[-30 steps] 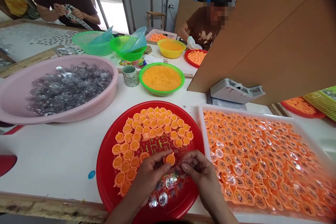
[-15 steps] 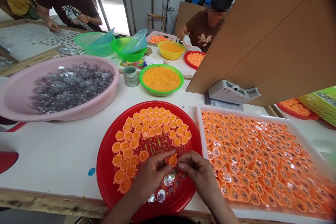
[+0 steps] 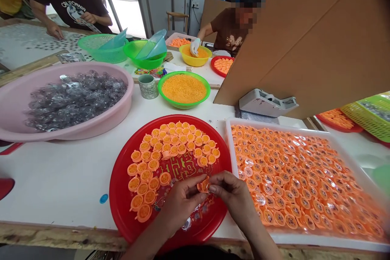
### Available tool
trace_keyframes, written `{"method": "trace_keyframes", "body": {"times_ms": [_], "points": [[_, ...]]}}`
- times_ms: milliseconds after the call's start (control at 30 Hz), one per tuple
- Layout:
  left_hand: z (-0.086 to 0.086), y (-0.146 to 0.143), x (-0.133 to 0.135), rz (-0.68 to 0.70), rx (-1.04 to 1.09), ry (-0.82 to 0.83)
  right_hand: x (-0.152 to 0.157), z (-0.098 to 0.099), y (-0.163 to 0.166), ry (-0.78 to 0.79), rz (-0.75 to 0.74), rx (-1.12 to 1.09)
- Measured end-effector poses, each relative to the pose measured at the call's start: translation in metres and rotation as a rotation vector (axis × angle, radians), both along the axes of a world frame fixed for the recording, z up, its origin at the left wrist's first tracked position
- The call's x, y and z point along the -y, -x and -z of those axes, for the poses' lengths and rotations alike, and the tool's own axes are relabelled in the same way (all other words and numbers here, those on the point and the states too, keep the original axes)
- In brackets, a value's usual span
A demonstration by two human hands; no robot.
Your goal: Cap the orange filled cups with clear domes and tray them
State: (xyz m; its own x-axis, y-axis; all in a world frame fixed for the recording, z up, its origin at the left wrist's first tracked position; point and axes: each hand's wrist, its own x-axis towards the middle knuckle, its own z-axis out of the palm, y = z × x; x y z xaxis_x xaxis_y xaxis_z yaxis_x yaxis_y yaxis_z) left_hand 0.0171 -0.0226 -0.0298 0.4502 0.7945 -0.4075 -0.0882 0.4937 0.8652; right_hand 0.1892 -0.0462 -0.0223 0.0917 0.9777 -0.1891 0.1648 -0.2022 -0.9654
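Observation:
My left hand (image 3: 185, 199) pinches a small orange plastic cup (image 3: 203, 185) between thumb and fingers. The thumb and fingertips of my right hand (image 3: 230, 191) are closed at the cup's right rim; whether they also hold a thin clear piece there cannot be made out. Both hands are over a round red tray (image 3: 122, 211). Along its left and far sides stand several orange cups (image 3: 142, 189) with yellow-orange filling and small side tabs. A shiny clear disc (image 3: 187, 224) lies on the tray below my hands, partly hidden by my left wrist.
At right, a white tray (image 3: 229, 138) holds many covered orange cups. Beyond are a green bowl of yellow-orange granules (image 3: 184, 88), a mug (image 3: 148, 86), a pink tub of clear pieces (image 3: 131, 101), a tape dispenser (image 3: 268, 102) and a cardboard panel (image 3: 292, 36). Two co-workers sit opposite.
My right fingers have moved in against the orange cup, and the cup has tilted. A co-worker's gloved hand has moved into the yellow bowl. The view has shifted slightly.

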Motion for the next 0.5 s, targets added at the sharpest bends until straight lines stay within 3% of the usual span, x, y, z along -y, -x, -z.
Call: {"method": "trace_keyframes", "body": {"times_ms": [267,367,500], "points": [[-0.004,-0.001,-0.005,0.075,-0.13,-0.199,0.003,0.001,0.014,-0.238,0.041,0.208],[-0.005,0.0,-0.005,-0.006,-0.209,-0.263,0.006,0.004,0.019,-0.195,0.142,0.212],[-0.011,0.0,-0.001,-0.108,-0.142,-0.295,0.014,0.005,0.025,-0.153,0.21,0.195]]}}
